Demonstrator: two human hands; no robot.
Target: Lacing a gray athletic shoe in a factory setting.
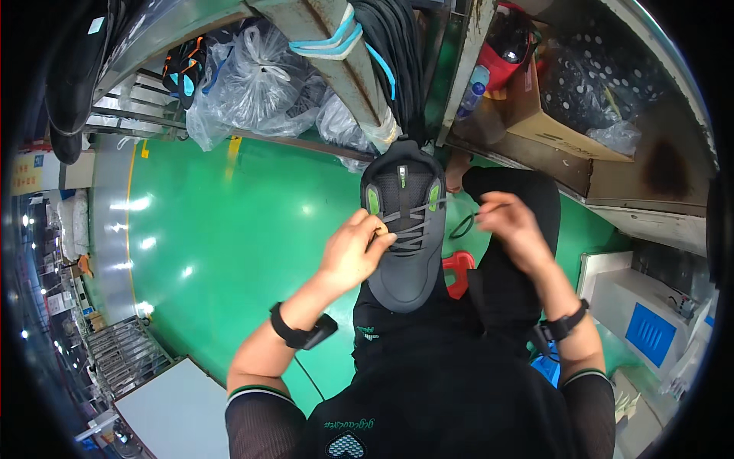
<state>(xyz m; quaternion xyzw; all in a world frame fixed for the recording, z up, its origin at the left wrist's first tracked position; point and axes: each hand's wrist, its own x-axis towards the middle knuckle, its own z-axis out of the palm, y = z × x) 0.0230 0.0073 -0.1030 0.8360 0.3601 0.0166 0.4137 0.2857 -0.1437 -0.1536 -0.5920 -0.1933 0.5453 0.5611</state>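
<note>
Grey shoe (405, 229) sits on my lap over the green floor (229, 229), toe toward me. Lace (417, 218) looks threaded through most of the eyelets, top ones seem left, no knot yet. Left hand (355, 252) grip is pinched on the lacing mid-shoe; right hand (508, 222) is clamped on the free lace end, pulled out sideways.
</note>
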